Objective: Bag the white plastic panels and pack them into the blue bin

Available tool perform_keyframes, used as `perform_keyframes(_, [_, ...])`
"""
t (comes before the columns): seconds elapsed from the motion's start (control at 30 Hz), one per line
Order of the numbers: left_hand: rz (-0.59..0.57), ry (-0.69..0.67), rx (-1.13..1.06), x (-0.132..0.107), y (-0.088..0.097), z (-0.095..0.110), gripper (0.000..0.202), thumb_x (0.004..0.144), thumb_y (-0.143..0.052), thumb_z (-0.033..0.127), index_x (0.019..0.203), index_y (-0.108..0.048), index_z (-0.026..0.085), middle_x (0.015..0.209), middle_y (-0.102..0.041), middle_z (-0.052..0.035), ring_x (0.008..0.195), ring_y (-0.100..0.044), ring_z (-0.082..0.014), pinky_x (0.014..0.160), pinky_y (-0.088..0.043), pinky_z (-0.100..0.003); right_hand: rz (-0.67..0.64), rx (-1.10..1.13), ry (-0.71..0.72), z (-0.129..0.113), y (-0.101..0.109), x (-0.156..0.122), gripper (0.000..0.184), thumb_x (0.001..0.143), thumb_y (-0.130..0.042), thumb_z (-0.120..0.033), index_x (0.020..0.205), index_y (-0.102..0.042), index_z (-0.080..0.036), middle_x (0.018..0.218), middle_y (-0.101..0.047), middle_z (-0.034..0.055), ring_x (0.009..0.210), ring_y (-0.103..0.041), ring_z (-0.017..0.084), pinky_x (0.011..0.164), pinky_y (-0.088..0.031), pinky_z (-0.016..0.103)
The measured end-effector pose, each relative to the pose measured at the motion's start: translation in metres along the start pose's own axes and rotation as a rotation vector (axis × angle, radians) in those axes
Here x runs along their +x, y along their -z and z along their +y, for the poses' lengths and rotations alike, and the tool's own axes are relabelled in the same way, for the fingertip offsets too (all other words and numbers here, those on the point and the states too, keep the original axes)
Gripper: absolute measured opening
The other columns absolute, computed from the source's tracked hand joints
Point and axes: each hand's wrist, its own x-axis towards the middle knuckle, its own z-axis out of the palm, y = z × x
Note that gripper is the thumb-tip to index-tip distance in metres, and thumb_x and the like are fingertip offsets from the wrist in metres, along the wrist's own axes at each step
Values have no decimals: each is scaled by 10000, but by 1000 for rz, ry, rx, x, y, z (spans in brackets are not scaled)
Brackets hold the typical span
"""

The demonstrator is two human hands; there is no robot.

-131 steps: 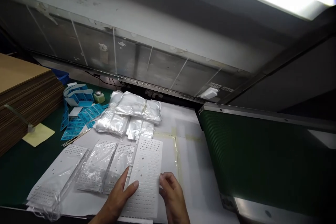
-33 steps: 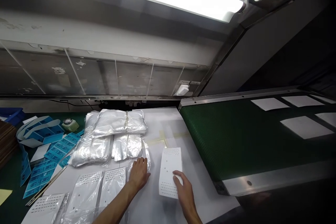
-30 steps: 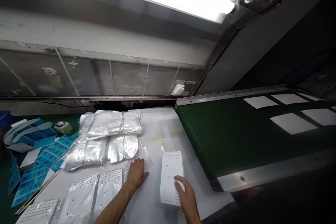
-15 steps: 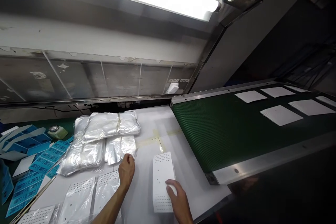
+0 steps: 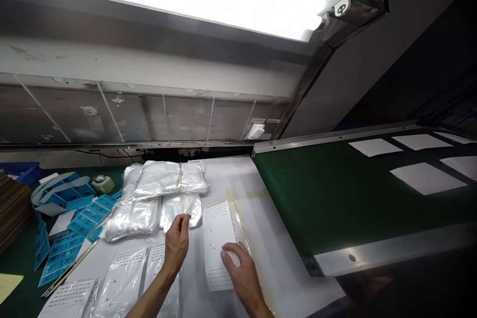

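Note:
A white perforated card (image 5: 217, 238) lies on the white work surface (image 5: 261, 238) in front of me. My right hand (image 5: 238, 271) rests on its near part, fingers spread and pressing down. My left hand (image 5: 176, 244) is raised just left of the card, thumb and fingers pinched on the edge of a clear plastic bag (image 5: 186, 211) from the pile of bags (image 5: 164, 189) behind it. Several perforated cards in clear bags (image 5: 126, 278) lie below my left forearm.
A green conveyor belt (image 5: 335, 194) runs off to the right carrying several white sheets (image 5: 425, 176). Blue labels (image 5: 70, 228), a small jar (image 5: 101, 183) and a stack of brown cardboard (image 5: 11, 208) sit at the left. A metal rule (image 5: 67, 268) lies near the labels.
My left hand has lifted off the surface and pinched a clear bag from the pile. My right hand has slid the white card leftward, toward my left hand.

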Motion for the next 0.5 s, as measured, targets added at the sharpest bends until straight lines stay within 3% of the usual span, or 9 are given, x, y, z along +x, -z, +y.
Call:
perform_keyframes(0.1, [-147, 15, -87, -28, 4, 17, 309, 829, -539, 488, 894, -639, 202, 704, -569, 24, 610, -507, -132, 589, -410, -236, -23, -45, 80, -23, -3, -2, 233, 810, -570, -447, 891, -669, -252, 983, -602, 39, 1019, -550, 250, 905, -433, 355])
perform_keyframes(0.23, [-290, 107, -203, -62, 15, 29, 289, 800, -594, 457, 858, -647, 179, 721, -616, -5, 705, -562, -165, 659, -450, -252, -88, -78, 168, -49, -11, -8, 212, 790, -618, -435, 902, -673, -264, 941, -567, 21, 891, -583, 195, 803, -460, 278])
perform_keyframes(0.37, [-274, 223, -298, -74, 25, 21, 304, 719, -672, 463, 780, -634, 167, 691, -631, -9, 649, -574, -157, 626, -466, -258, -210, -65, 240, -60, -16, -14, 129, 799, -631, -365, 860, -681, -262, 902, -559, 0, 840, -593, 157, 765, -462, 227])
perform_keyframes(0.5, [-231, 298, -268, -77, 32, 8, 403, 610, -710, 581, 649, -615, 191, 582, -600, 1, 581, -572, -175, 551, -474, -280, -261, -76, 308, -51, -25, -18, 108, 768, -661, -257, 865, -705, -273, 914, -579, -1, 867, -601, 161, 790, -458, 227])
